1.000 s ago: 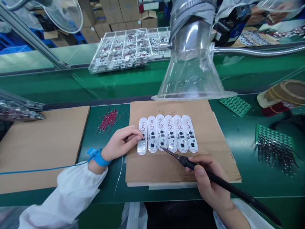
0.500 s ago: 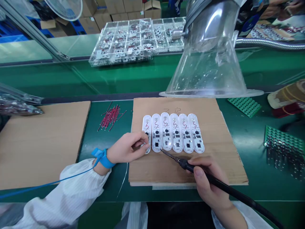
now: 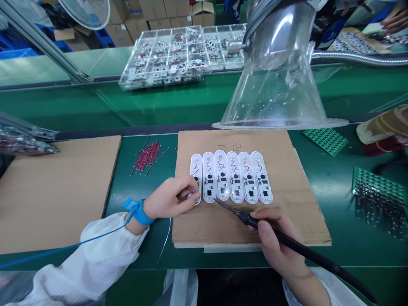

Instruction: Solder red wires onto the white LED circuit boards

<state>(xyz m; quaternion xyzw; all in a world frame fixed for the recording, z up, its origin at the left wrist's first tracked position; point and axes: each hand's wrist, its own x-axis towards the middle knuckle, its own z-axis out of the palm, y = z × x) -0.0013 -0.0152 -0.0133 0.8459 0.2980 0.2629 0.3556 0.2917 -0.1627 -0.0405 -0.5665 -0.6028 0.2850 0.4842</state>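
Several white oblong circuit boards (image 3: 235, 178) lie side by side on a cardboard sheet (image 3: 287, 221), each with black parts and short red wires. My left hand (image 3: 175, 196), with a blue wrist strap (image 3: 140, 211), pinches a thin solder wire (image 3: 166, 238) over the leftmost board (image 3: 196, 163) and partly hides that board. The wire's loose end hangs down over the green table. In my right hand (image 3: 280, 238) is a soldering iron (image 3: 247, 217), its tip at the lower end of the second board from the left (image 3: 209, 178).
Red wires (image 3: 148, 157) lie in a pile left of the cardboard. A clear fume hood (image 3: 274, 97) hangs above its back edge. Green perforated boards (image 3: 327, 141) lie at the right. Behind stands a divided clear tray (image 3: 165, 55). Another person's hand (image 3: 395, 19) shows top right.
Both my hands and the soldering iron have hardly moved. The other person's hand at the top right has changed position.
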